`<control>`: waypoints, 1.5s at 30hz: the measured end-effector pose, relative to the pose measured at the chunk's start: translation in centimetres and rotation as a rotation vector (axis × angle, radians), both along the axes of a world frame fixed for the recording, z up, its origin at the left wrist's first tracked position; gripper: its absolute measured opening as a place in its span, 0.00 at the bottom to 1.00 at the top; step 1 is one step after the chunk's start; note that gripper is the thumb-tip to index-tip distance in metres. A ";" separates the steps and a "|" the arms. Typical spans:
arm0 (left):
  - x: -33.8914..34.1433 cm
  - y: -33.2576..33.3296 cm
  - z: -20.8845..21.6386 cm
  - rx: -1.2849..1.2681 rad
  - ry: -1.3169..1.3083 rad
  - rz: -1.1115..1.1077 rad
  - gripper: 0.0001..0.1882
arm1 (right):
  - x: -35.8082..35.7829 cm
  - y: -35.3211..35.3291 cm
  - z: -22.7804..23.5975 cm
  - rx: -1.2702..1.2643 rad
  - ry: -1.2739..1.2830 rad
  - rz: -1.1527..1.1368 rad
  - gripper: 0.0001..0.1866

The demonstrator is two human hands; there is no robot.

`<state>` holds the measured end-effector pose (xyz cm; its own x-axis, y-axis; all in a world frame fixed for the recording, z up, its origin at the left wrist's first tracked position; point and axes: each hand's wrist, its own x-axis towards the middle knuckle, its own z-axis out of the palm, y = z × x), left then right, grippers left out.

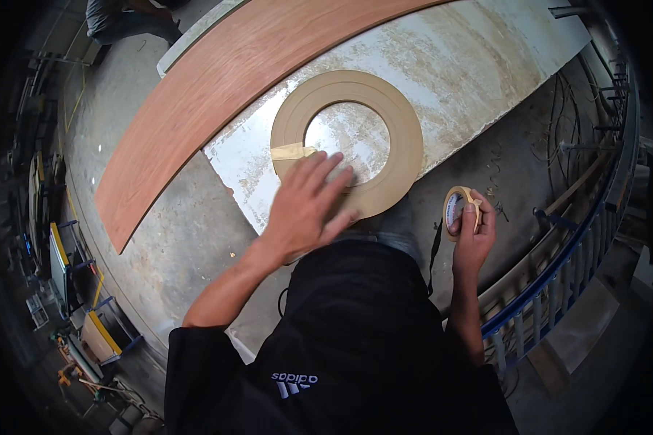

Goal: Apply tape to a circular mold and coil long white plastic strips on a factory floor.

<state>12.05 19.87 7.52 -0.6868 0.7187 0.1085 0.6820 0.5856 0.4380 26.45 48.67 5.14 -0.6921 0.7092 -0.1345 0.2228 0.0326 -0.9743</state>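
Observation:
A wide flat coil of tan edge banding [405, 138] lies on a stained white board [486, 65]. One short strip of pale masking tape [289, 151] crosses the left side of its ring. My left hand [302, 206] rests over the near-left part of the coil, fingers stretched out and apart, the fingertips close to the tape strip and the inner hole. Off to the right, past the board's edge, my right hand [474, 235] grips a roll of masking tape [452, 206] held upright, thumb and fingers around its rim.
A long reddish wood-grain panel [218, 94] runs along the board's far-left side. To the right stands a blue-framed roller conveyor [544, 308], with loose cables near it. Yellow-edged racks [101, 337] are on the left. Another person [127, 22] is at the far left.

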 end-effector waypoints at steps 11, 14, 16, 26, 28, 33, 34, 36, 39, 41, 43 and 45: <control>-11.5 -4.4 0.8 -0.280 -0.065 -0.452 0.24 | -1.8 -4.7 -3.4 -0.297 -0.096 -0.144 0.34; -12.3 -4.3 0.2 -0.315 -0.104 -0.458 0.25 | -1.8 -6.4 -4.8 -0.285 -0.114 -0.025 0.36; -13.0 -4.0 0.2 -0.301 -0.109 -0.499 0.29 | -2.0 -7.3 -5.2 -0.418 -0.069 0.017 0.35; -13.2 -4.5 -1.0 -0.364 0.093 -0.717 0.43 | -3.4 -8.2 -4.4 -0.548 -0.105 -0.021 0.33; -12.9 -3.8 -1.5 -0.360 0.102 -0.780 0.41 | -3.5 -7.7 -4.2 -0.530 -0.143 -0.023 0.33; -8.6 -1.0 -0.6 -0.156 0.051 -0.744 0.38 | -4.5 -4.0 -1.2 -0.498 -0.045 -0.148 0.32; -7.9 -0.7 -0.4 -0.086 -0.018 -0.705 0.37 | -4.8 -2.9 -0.4 -0.526 -0.011 -0.121 0.31; -6.8 -0.1 -1.3 -0.088 -0.054 -0.691 0.37 | -5.5 -1.4 0.4 -0.462 -0.034 -0.042 0.31; -6.0 -0.2 -2.7 -0.085 -0.081 -0.678 0.38 | -4.7 -0.9 -0.7 -0.405 -0.050 0.028 0.31; -5.4 -0.2 -3.2 -0.049 -0.090 -0.690 0.39 | -3.9 -1.2 -0.9 -0.409 -0.095 -0.006 0.32; -4.1 -0.7 -2.2 -0.077 -0.163 -0.551 0.48 | -3.6 -2.1 -0.9 -0.391 -0.126 -0.021 0.31; -2.4 -0.4 -0.7 -0.160 -0.196 -0.455 0.55 | -3.1 -2.4 -1.7 -0.409 -0.136 -0.047 0.31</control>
<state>9.69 19.45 6.80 -0.2973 0.9463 -0.1266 0.7975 0.3190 0.5121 23.38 46.30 3.43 -0.6171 0.6083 -0.4991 0.3423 -0.3636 -0.8664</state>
